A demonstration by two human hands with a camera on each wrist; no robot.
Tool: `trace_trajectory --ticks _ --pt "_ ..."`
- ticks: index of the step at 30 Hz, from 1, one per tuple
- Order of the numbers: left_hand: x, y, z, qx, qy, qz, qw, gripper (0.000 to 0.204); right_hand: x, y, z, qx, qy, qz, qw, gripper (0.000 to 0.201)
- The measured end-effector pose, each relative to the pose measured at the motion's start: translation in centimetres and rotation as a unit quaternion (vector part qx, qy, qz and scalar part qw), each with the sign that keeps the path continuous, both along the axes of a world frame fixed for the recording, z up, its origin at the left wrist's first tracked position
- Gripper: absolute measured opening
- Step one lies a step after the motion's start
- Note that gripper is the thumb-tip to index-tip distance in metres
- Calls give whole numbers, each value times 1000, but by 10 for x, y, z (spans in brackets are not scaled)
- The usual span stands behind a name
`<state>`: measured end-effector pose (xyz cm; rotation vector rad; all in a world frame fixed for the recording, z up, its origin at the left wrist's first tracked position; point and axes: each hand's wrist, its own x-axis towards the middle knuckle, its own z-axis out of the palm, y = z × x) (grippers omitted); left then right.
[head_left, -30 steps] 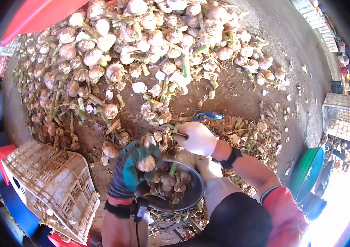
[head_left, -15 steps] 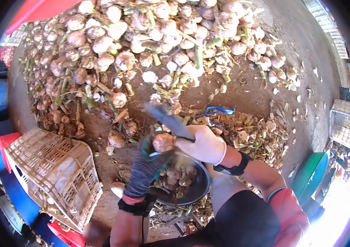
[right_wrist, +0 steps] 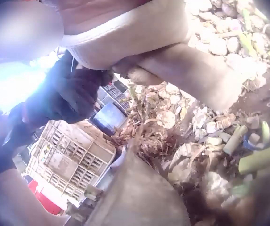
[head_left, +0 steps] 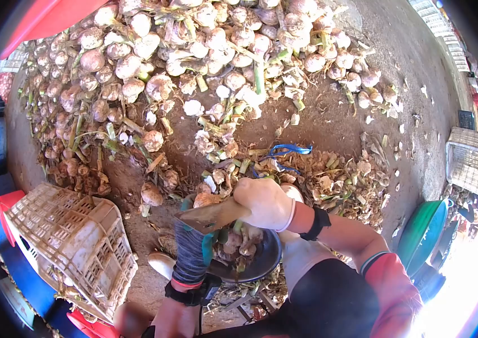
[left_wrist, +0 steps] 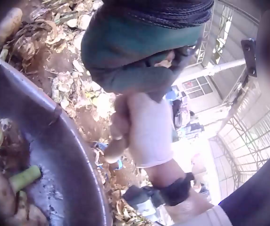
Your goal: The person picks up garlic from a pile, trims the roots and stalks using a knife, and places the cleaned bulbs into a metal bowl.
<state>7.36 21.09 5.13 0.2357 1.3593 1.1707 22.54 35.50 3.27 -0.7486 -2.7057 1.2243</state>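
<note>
My left hand (head_left: 193, 235), in a grey and teal glove, holds a garlic bulb (head_left: 207, 199) just left of the metal bowl (head_left: 275, 262). In the head view the broad blade of a knife (head_left: 210, 217) hides much of that hand. White-gloved, my right hand (head_left: 264, 203) grips the knife's handle end, with the blade pointing left across the teal glove. Several trimmed bulbs (head_left: 233, 243) with short stalks lie in the bowl. The left wrist view shows the teal glove (left_wrist: 130, 61) right against the white one (left_wrist: 151, 129).
A large heap of garlic (head_left: 137, 67) covers the ground ahead. Cut stalks and peelings (head_left: 340, 186) lie right of the bowl, near a blue strap (head_left: 289, 149). A tilted plastic crate (head_left: 76, 242) stands at left, a green basin (head_left: 422, 234) at right.
The right hand has brought the knife from the scraps ahead of the bowl back over the left hand, its blade swinging downward. The left hand has turned over, still holding the bulb.
</note>
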Motion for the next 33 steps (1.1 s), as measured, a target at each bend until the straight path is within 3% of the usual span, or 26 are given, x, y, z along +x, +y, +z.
trace_trajectory --ticks 2,3,4,5,8,9,10,11,12,13,15,16,18,19,21,22,24,25,27,28,31,32,33 --pt "0 -2 4 25 16 -25 999 58 -4 6 -9 -10 -99 -1 995 21" --pt "1 4 13 33 22 -35 999 57 -5 10 -37 -100 -140 -98 980 28" --pt "5 28 51 138 87 -209 964 55 1 12 -31 -66 -89 -121 987 27" --pt "9 40 73 235 146 -377 884 53 13 16 -22 -33 -39 -145 988 26" --pt "-9 17 48 167 182 -425 871 57 7 37 -15 -84 1 -193 978 21" --pt "-30 7 23 139 321 -374 859 56 2 37 -14 -61 57 -229 970 18" --pt "-51 3 5 111 450 -318 827 55 0 35 -10 -72 38 -224 971 22" --pt "-62 17 19 -148 369 -237 886 48 -1 37 -7 -77 23 -219 973 26" --pt "-84 5 -7 -122 642 -265 709 52 0 35 -8 -75 24 -220 972 26" --pt "-102 -1 -25 -121 644 -263 708 52 2 31 -11 -83 15 -194 977 27" --pt "-123 -7 -57 -195 687 -252 653 59 5 25 -13 -91 6 -165 982 27" --pt "-127 -14 -81 -195 688 -252 652 59 6 22 -14 -100 4 -167 981 27" --pt "-129 -16 -112 -233 581 -163 763 83 8 19 -15 -114 -2 -167 979 28" --pt "-132 -16 -114 -230 583 -165 761 83 9 20 -15 -114 1 -171 979 28" --pt "-134 -24 -117 -138 462 -122 868 83 12 19 -12 -109 -4 -170 979 28" --pt "-130 -24 -107 -138 462 -124 867 83 12 18 -11 -111 -4 -171 979 28" --pt "-110 -16 -65 -82 222 -48 971 84 14 16 -7 -113 -29 -158 981 27" --pt "-97 -9 -41 -83 218 -50 971 84 13 13 -3 -114 -33 -159 980 27" --pt "-77 6 -4 -59 124 -48 989 81 0 9 8 -106 -84 -76 988 26" --pt "-76 4 -5 -51 212 -113 969 83 -6 7 13 -111 -53 -38 992 26" --pt "-59 16 17 -95 121 -117 981 86 -18 -3 17 -81 -26 18 996 23" --pt "-56 10 10 -77 187 -142 969 89 -16 -3 19 -81 -28 17 996 23" --pt "-54 8 4 -76 185 -143 969 89 -15 -3 22 -71 -29 30 997 21"
